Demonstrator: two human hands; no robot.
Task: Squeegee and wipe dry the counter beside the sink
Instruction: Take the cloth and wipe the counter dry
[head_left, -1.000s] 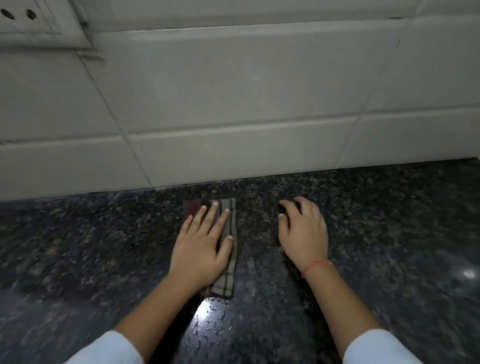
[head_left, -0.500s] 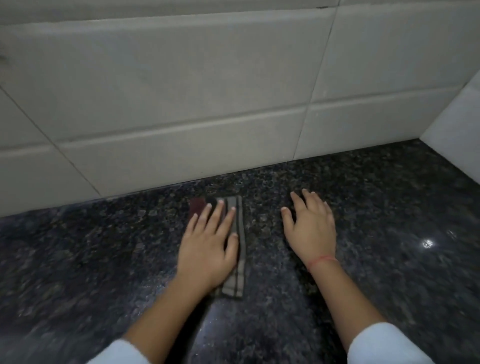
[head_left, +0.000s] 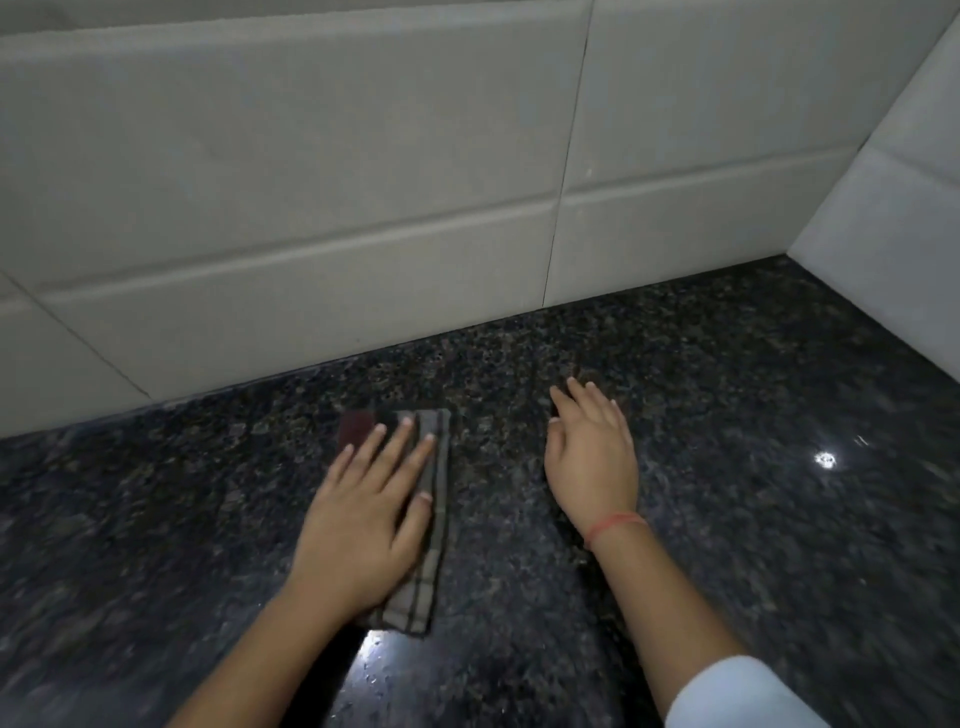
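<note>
A folded checked cloth (head_left: 434, 525), grey-brown with a dark red end, lies flat on the dark speckled granite counter (head_left: 753, 519). My left hand (head_left: 363, 514) presses down on it with straight, spread fingers, covering most of its left side. To the right, apart from the cloth, my right hand (head_left: 592, 457) rests flat on the bare counter, fingers straight and pointing toward the wall. A red thread circles that wrist. No squeegee or sink is in view.
A pale tiled wall (head_left: 311, 182) rises along the back of the counter. A second tiled wall (head_left: 893, 218) closes the right side, forming a corner at the far right. Light glints off the stone near the cloth's near end.
The view has swung right, bringing the right-hand corner wall into sight. Both hands and the cloth have slid rightward along the counter, keeping the same flat poses.
</note>
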